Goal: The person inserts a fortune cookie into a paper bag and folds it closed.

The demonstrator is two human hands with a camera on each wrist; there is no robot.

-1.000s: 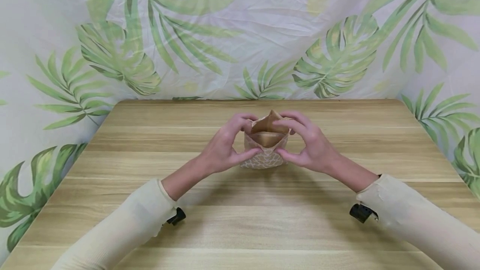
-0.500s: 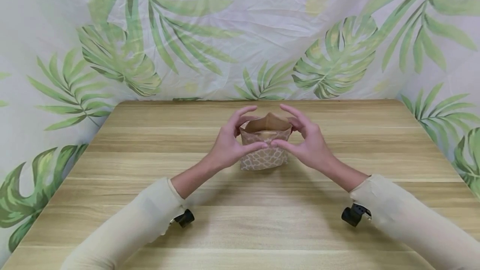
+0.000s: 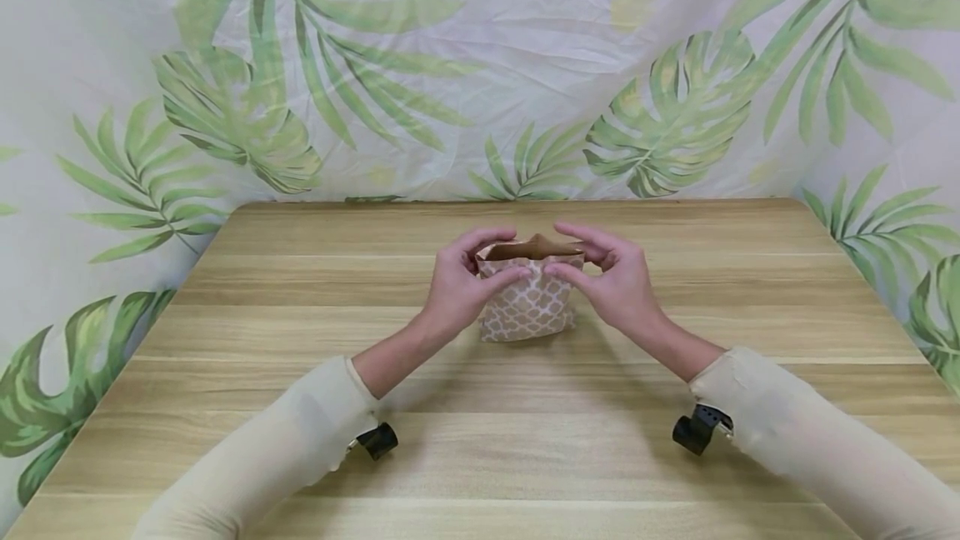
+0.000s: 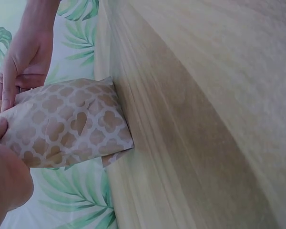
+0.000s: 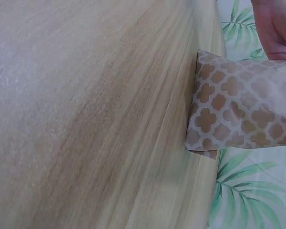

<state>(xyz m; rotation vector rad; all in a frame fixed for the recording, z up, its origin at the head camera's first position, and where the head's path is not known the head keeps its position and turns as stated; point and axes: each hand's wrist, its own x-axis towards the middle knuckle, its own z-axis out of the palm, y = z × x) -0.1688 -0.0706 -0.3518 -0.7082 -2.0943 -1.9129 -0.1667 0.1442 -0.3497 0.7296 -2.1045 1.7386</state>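
Observation:
A small brown paper bag (image 3: 528,307) with a white lattice print stands upright on the table, its mouth parted at the top. My left hand (image 3: 459,283) holds the left side of the rim, thumb on the front and fingers behind. On the other side, my right hand (image 3: 624,286) grips the rim the same way, its thumb close to the left one. Both index fingers arch over the back edge. In the left wrist view the bag (image 4: 69,124) reaches between both hands. The right wrist view shows the bag's printed front (image 5: 243,107) and bottom edge. Its inside is mostly hidden.
The wood-grain table (image 3: 525,457) extends around the bag and under the forearms. Behind it hangs a pale cloth (image 3: 525,48) printed with green leaves. A small black camera (image 3: 378,440) sits under the left cuff, another camera (image 3: 693,432) under the right.
The bag's mouth has narrowed and its front panel has risen flatter. Both thumbs have moved up the front, and the index fingers have lifted, then come down toward the back edge.

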